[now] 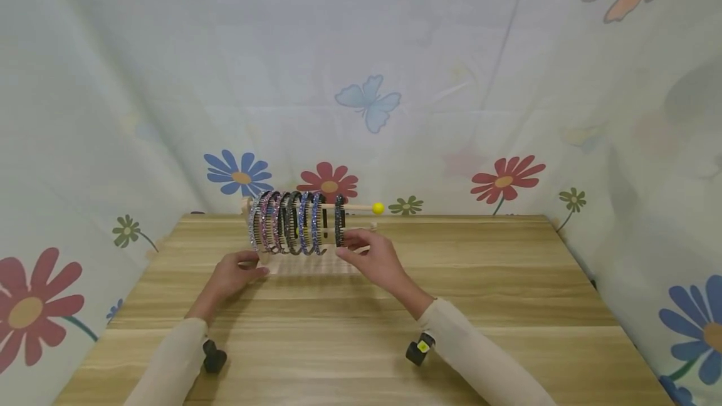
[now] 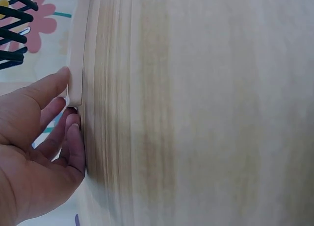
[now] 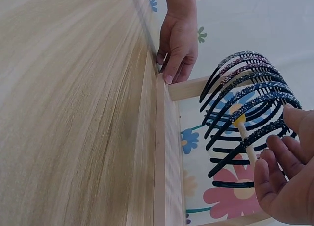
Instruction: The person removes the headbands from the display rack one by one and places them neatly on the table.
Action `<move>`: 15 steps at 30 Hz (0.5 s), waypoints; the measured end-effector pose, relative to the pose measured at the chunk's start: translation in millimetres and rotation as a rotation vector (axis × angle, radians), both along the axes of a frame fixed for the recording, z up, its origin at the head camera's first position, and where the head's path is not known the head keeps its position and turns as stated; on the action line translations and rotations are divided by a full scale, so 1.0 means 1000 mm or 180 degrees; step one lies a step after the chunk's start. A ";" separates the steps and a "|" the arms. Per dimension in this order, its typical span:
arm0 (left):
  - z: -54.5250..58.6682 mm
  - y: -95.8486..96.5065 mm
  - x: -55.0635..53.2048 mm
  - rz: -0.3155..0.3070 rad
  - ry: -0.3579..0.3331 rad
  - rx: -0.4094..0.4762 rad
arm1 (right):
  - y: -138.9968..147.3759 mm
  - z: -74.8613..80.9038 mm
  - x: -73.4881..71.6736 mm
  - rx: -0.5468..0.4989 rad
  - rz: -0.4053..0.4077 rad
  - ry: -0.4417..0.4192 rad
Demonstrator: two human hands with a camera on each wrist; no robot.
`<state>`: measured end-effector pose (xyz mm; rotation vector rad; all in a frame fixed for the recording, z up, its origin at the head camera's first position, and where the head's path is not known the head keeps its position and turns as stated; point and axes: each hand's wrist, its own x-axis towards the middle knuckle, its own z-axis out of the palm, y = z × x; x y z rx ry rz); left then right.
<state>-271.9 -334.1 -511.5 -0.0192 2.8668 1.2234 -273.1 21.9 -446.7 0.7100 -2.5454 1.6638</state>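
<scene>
A wooden display rack [image 3: 161, 138] stands on the table, with rods tipped by yellow balls [image 1: 378, 208]. Several glittery toothed headbands [image 1: 290, 224] hang in a row on it, in silver, pink, dark and blue. My left hand [image 1: 234, 275] pinches the left front corner of the rack's base, its thumb [image 2: 61, 79] on the base's edge. My right hand [image 1: 375, 260] holds a dark glittery headband [image 1: 340, 221] between thumb and fingers, at the row's right end. A gap separates this headband from its blue neighbour [image 1: 316, 224].
The rack is near the back edge of the wood-grain table [image 1: 350, 343]. Behind it hangs a pale curtain [image 1: 451, 143] printed with flowers and butterflies. A small black wrist camera [image 1: 214, 356] sits at my left sleeve, another camera [image 1: 418, 349] at my right.
</scene>
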 end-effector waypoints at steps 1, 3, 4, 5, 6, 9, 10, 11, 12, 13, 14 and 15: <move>0.000 0.000 0.000 -0.0005 0.0006 0.0004 | 0.000 0.000 0.000 0.0004 -0.0001 0.0011; -0.001 -0.001 -0.001 -0.0013 0.0024 -0.0004 | -0.001 0.000 -0.001 0.0013 -0.0006 0.0032; -0.002 -0.001 -0.001 -0.0009 0.0029 -0.0001 | -0.001 0.000 -0.001 0.0014 -0.0005 0.0049; -0.003 -0.002 -0.001 -0.0006 0.0036 0.0001 | -0.002 0.000 -0.001 0.0021 -0.0006 0.0061; -0.004 -0.002 -0.001 -0.0001 0.0041 0.0002 | -0.002 0.000 -0.001 0.0027 -0.0007 0.0067; -0.005 -0.002 -0.002 0.0005 0.0052 0.0014 | -0.002 0.000 -0.002 0.0029 -0.0006 0.0114; -0.005 -0.002 -0.002 0.0018 0.0053 0.0020 | -0.002 0.000 -0.002 0.0020 -0.0002 0.0131; -0.005 -0.002 -0.002 0.0021 0.0056 0.0022 | -0.003 0.000 -0.002 0.0015 0.0001 0.0146; -0.005 -0.002 -0.003 0.0023 0.0058 0.0026 | -0.003 0.000 -0.002 0.0005 0.0008 0.0161; -0.006 -0.002 -0.003 0.0027 0.0060 0.0039 | -0.003 0.000 -0.003 -0.0009 0.0015 0.0176; -0.006 -0.001 -0.003 0.0034 0.0060 0.0045 | -0.003 0.000 -0.003 -0.0017 0.0019 0.0190; -0.006 -0.001 -0.003 0.0041 0.0060 0.0042 | -0.004 0.000 -0.003 -0.0018 0.0017 0.0197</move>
